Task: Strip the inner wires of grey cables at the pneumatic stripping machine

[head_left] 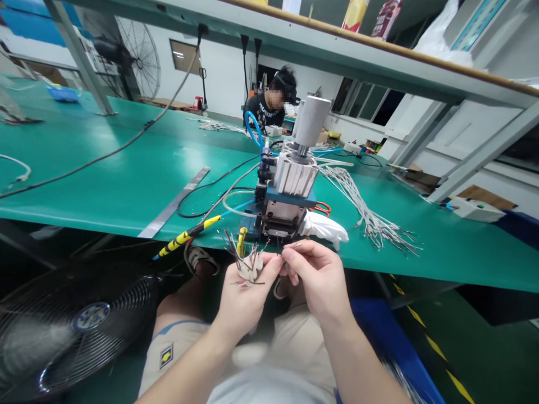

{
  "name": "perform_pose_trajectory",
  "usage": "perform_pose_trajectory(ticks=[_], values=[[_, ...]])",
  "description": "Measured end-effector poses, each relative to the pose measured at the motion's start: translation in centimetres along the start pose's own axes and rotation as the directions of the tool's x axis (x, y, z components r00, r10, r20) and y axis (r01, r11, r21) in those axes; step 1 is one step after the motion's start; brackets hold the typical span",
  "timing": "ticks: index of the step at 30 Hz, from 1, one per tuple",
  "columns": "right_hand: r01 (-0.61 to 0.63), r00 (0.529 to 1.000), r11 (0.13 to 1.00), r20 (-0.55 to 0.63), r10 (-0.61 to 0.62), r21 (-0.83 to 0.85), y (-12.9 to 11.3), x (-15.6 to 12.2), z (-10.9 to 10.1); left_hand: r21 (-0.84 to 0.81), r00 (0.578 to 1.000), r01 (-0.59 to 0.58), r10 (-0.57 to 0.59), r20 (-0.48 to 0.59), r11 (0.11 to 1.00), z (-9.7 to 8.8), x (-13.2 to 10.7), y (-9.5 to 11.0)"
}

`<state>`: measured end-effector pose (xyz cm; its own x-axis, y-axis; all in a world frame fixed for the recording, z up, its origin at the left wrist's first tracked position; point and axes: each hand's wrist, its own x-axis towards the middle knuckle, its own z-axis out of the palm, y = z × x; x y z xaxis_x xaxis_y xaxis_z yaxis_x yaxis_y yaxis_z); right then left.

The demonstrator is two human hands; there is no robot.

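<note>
My left hand (248, 292) is closed round a bundle of cables (249, 268), whose stripped ends fan out in red, black and white wires above the thumb. Close beside it, my right hand (318, 272) pinches with thumb and forefinger at thin wire ends. The fingertips of both hands nearly meet; which cable those ends belong to is too small to tell. Just beyond the hands stands a bench press (290, 185) with a silver cylinder on top and a dark tool head below. A yellow-handled tool (241, 241) sits at the press's left foot.
On the green table (138, 163) lie a steel ruler (174, 202), a white cable bundle (366, 210), orange-handled scissors (320, 209) and a white cloth or glove (326, 227). A yellow-black wrapped pen-like tool (187, 237) overhangs the front edge. A floor fan (92, 317) stands left; a co-worker (272, 101) sits opposite.
</note>
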<state>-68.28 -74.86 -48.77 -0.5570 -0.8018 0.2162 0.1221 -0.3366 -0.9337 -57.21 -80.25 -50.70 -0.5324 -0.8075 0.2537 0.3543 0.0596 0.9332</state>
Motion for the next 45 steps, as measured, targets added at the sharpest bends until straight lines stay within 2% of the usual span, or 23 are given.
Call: perform_pose_trajectory(ticks=[7,13,15,18,20,22,25,28,34,40,43,45], values=[[-0.094,0.995,0.995,0.048,0.093,0.025,-0.4,0.3,-0.1,0.034,1.0,0.004,-0.004,-0.001,0.999,-0.2,0.1,-0.1],[-0.169,0.979,0.985,0.118,0.165,0.022,-0.3,0.5,-0.6,0.066,0.999,-0.02,0.023,-0.043,0.998,-0.2,-0.1,-0.2],[-0.149,0.981,0.989,0.121,0.15,-0.019,-0.5,0.5,-0.7,0.119,0.998,-0.063,0.064,-0.003,0.991,-0.5,-0.2,-0.2],[-0.062,0.989,0.99,0.128,0.078,-0.126,-1.2,0.6,-0.9,0.274,0.978,-0.185,0.151,0.141,0.944,-1.1,-0.3,-0.2],[-0.043,0.986,0.983,0.15,0.07,-0.176,-1.5,0.8,-1.1,0.33,0.964,-0.236,0.178,0.198,0.914,-1.4,-0.4,-0.2],[-0.107,0.971,0.976,0.19,0.142,-0.188,-1.6,0.9,-1.4,0.313,0.971,-0.212,0.164,0.171,0.926,-1.5,-0.6,-0.2],[-0.226,0.943,0.966,0.221,0.25,-0.129,-1.2,0.9,-1.8,0.218,0.992,-0.113,0.097,0.082,0.969,-1.4,-0.9,-0.1],[-0.245,0.948,0.966,0.192,0.256,-0.079,-0.8,0.7,-1.9,0.155,0.994,-0.098,0.091,0.055,0.983,-1.3,-1.0,0.0],[-0.181,0.963,0.977,0.183,0.2,-0.116,-0.9,0.6,-1.6,0.128,0.992,-0.113,0.105,0.066,0.985,-1.2,-0.6,-0.1],[-0.108,0.978,0.986,0.165,0.128,-0.124,-0.9,0.8,-1.1,0.148,0.997,-0.039,0.028,0.074,0.988,-1.1,-0.5,-0.1],[0.031,0.983,0.98,0.183,0.005,-0.196,-1.5,0.6,-1.2,0.138,0.996,-0.023,0.012,0.083,0.99,-1.1,-0.5,0.1],[0.165,0.962,0.95,0.256,-0.096,-0.264,-2.1,0.6,-1.6,0.135,0.997,-0.024,0.014,0.08,0.991,-1.2,-0.5,0.3]])
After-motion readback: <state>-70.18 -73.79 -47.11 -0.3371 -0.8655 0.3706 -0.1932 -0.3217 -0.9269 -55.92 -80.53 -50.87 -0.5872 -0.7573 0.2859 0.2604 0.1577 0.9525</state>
